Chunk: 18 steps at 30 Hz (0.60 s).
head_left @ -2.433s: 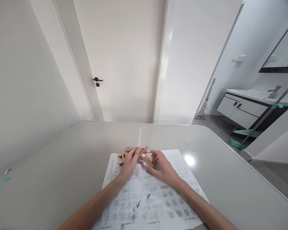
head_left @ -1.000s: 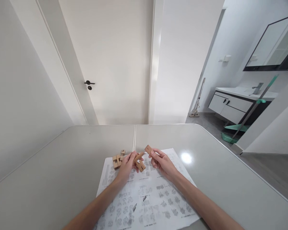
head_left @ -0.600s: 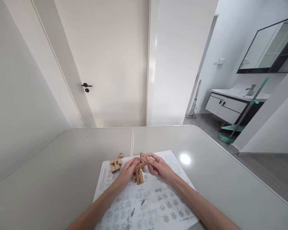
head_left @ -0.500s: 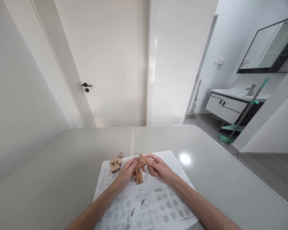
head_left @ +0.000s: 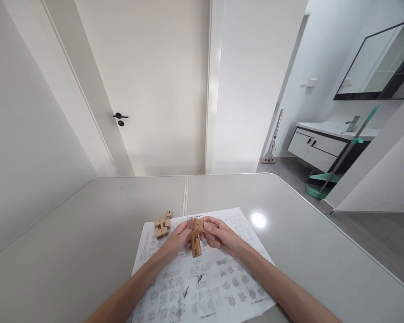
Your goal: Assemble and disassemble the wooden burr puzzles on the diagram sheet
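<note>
now | hands (head_left: pixel 220 232) curled round wooden blocks (head_left: pixel 196 247) | upper block (head_left: pixel 198 225), earlier apart, apparently touches the rest

This looks like a home; a plain door (head_left: pixel 161 89) stands at eleven o'clock. A mirror (head_left: pixel 373 65) hangs at two; a washbasin cabinet (head_left: pixel 318 146) and mop (head_left: pixel 275 137) show towards three.

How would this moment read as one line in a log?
left hand: holding wooden pieces | right hand: gripping upper piece | printed sheet: beneath hands | block cluster: near sheet's far left corner
</note>
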Motion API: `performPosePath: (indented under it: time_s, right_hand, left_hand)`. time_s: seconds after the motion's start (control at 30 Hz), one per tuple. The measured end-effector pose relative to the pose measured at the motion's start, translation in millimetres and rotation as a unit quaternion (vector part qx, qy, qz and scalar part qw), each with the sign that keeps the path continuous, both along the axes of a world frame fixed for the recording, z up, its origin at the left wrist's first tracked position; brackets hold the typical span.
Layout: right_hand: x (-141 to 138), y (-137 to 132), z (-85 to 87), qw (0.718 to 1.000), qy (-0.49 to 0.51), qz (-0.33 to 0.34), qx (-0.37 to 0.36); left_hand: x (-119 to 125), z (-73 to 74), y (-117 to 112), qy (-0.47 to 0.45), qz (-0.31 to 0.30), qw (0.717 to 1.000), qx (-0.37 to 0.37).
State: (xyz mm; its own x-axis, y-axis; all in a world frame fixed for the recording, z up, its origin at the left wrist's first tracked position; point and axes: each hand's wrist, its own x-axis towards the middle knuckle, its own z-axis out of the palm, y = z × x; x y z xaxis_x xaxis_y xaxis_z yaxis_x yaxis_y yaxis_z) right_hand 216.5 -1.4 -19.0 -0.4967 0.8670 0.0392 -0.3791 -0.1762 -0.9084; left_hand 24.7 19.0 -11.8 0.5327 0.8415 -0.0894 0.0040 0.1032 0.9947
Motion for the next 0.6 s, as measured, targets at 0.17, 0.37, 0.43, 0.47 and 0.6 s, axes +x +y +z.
performPosePath:
  time_s: [0.17,0.37,0.43,0.47,0.6]
  right_hand:
    - [-1.2,0.1,-3.0,1.0,-0.001,-0.015,-0.027]
    - [-3.3,-3.0,3.7,0.998,0.023,-0.039,-0.04]
    - [-3.7,-3.0,4.6,0.998,0.03,-0.044,-0.037]
    - [-3.9,-2.8,4.4,0.998,0.03,-0.047,-0.034]
    - [-6.2,-2.6,-0.6,0.998,0.016,-0.048,-0.023]
  left_hand:
    - [0.4,0.5,-2.0,0.006,-0.001,1.0,0.007]
    - [-0.9,-2.1,0.3,-0.032,0.019,0.999,-0.022]
    - [-2.0,-2.4,1.6,-0.045,0.032,0.997,-0.045]
    - [-2.6,-2.8,2.2,-0.05,0.036,0.996,-0.057]
    - [-4.8,-6.1,4.0,-0.059,0.066,0.992,-0.087]
